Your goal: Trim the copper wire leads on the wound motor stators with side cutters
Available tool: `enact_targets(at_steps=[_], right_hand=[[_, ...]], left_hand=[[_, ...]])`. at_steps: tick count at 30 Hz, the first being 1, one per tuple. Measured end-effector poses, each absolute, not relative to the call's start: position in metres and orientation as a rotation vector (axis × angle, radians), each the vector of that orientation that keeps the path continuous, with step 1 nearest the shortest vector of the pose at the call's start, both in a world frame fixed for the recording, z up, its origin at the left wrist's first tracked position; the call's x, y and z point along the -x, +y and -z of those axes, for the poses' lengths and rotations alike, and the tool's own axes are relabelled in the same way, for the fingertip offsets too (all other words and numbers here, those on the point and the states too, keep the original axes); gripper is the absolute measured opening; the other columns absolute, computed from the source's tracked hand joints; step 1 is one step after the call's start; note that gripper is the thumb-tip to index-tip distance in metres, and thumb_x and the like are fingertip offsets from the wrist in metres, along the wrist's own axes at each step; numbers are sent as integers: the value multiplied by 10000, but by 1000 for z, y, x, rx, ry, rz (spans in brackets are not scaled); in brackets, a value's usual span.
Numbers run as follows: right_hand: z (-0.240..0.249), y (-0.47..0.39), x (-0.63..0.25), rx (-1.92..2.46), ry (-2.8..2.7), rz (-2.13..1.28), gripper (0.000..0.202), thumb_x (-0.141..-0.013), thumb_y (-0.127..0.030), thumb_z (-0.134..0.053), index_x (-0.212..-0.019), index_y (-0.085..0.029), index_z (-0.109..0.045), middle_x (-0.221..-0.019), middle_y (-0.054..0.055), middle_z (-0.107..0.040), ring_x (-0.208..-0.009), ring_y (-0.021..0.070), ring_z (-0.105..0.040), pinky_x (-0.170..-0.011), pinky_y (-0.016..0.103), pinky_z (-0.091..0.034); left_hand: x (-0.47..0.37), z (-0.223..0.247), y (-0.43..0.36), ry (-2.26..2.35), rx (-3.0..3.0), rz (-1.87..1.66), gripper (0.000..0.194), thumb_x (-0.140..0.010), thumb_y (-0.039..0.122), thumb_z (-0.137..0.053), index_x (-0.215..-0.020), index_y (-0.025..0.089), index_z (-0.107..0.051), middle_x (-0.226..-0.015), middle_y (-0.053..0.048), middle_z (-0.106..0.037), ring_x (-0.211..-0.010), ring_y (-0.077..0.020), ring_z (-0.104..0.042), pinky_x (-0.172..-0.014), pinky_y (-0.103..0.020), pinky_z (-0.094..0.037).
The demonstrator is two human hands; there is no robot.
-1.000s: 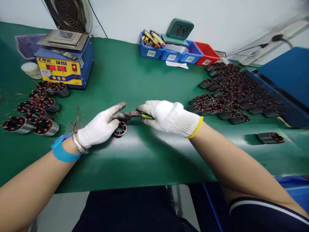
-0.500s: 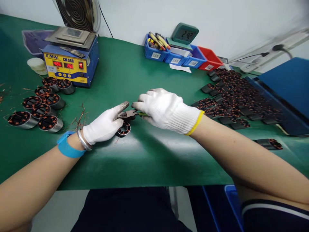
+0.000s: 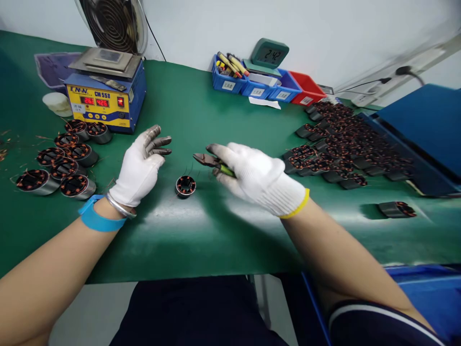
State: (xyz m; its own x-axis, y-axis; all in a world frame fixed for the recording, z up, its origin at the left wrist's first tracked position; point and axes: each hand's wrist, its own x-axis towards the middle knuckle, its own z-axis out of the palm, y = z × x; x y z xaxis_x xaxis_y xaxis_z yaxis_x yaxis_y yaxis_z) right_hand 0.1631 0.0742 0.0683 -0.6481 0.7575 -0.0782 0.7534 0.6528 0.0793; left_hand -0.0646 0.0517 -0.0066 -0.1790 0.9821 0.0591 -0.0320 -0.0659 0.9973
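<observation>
My left hand (image 3: pixel 140 166), in a white glove with darkened fingertips, hovers above the green table with its fingers apart and nothing in it. My right hand (image 3: pixel 248 175), gloved in white with a yellow cuff, is closed round the green handles of small cutting pliers (image 3: pixel 206 159), whose jaws point left. Between the hands and slightly nearer to me, a round motor stator (image 3: pixel 186 186) with copper windings stands on the table. Thin wires stick up from it. Neither hand touches the stator.
Several stators (image 3: pixel 75 186) stand at left before a blue and yellow soldering unit (image 3: pixel 104 106). Many more stators (image 3: pixel 342 139) fill the right, one (image 3: pixel 396 209) lying apart. Blue bins (image 3: pixel 227 82), a red bin (image 3: pixel 306 89) and a clock (image 3: pixel 270 53) line the wall.
My left hand has moved left, away from the stator and pliers, and its fingers have spread. My right hand has shifted slightly right with the pliers. The stator between them is now uncovered.
</observation>
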Motion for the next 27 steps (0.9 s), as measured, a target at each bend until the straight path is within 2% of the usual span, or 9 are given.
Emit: enact_targets(at_steps=[4,9,15,18,23,27], right_hand=[[-57,61,-172,-1377,2825,220,476,-903,-296,-493,-1371,-212,-520,-1129,106,-656,-917,256,-622,-727,338,-461],[-38,87,-157,-1656,2750,1042,371,-862,-343,-561,-1199,-204,-629,-1024,46,-704,-873,212,-642,-760,325,-493],[-15,106,-123,-1635,2731,1375,275,-767,-261,-598,-1027,-209,-671,-944,-2,-708,-835,185,-643,-787,322,-496],[-8,107,-118,-1685,2741,1282,243,-755,-233,-568,-978,-206,-660,-879,-10,-700,-769,181,-635,-732,319,-500],[-4,120,-128,-1899,2830,764,257,-785,-214,-533,-1017,-197,-644,-937,45,-694,-839,230,-632,-753,362,-501],[-21,120,-148,-1938,2653,774,268,-812,-290,-546,-1051,-223,-647,-973,33,-701,-862,239,-640,-806,405,-492]], left_hand=[[66,7,53,1295,-1141,-1227,765,-643,177,-603,-1385,134,-420,-1271,-172,-610,-1146,-308,-610,-1031,-527,-470],[46,0,41,1266,-1173,-948,945,-661,219,-686,-1498,73,-273,-1279,-200,-617,-1147,-301,-616,-1001,-460,-494],[33,0,37,1344,-1150,-1021,806,-690,264,-693,-1427,62,-439,-949,-98,-737,-916,-263,-691,-864,-405,-557],[34,2,40,1378,-1151,-997,784,-691,245,-699,-1416,66,-463,-879,-81,-740,-864,-251,-697,-836,-395,-562],[35,-3,39,1392,-1148,-940,830,-678,240,-714,-1430,35,-430,-915,-107,-749,-885,-256,-702,-843,-387,-560],[35,-5,37,1387,-1131,-939,855,-681,248,-705,-1448,32,-395,-964,-133,-747,-894,-259,-699,-834,-393,-558]])
